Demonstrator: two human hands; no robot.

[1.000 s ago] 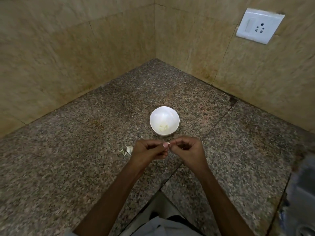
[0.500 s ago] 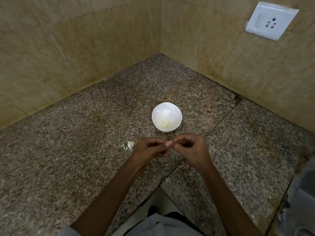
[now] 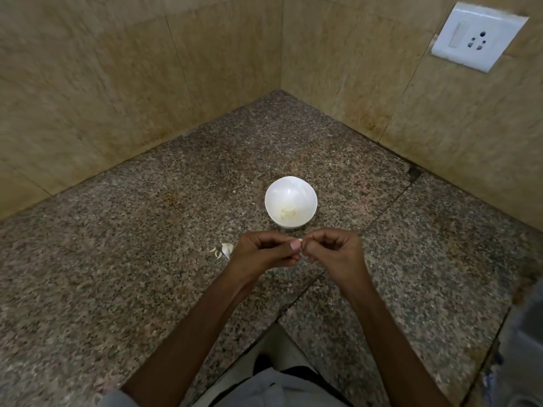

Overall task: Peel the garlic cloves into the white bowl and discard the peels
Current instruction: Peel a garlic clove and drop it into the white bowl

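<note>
While between two hands (image 3: 264, 255) (image 3: 335, 252), one clove (image 3: 300, 240).

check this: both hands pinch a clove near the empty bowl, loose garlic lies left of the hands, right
Not quite. The head view shows the bowl is not empty: a few peeled cloves lie in it. The left hand and right hand do pinch a clove near it, with loose garlic left of them.

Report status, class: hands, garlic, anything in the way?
Left hand and right hand both pinch one garlic clove. Peeled cloves in white bowl. Loose garlic on counter; nothing blocking.
</note>
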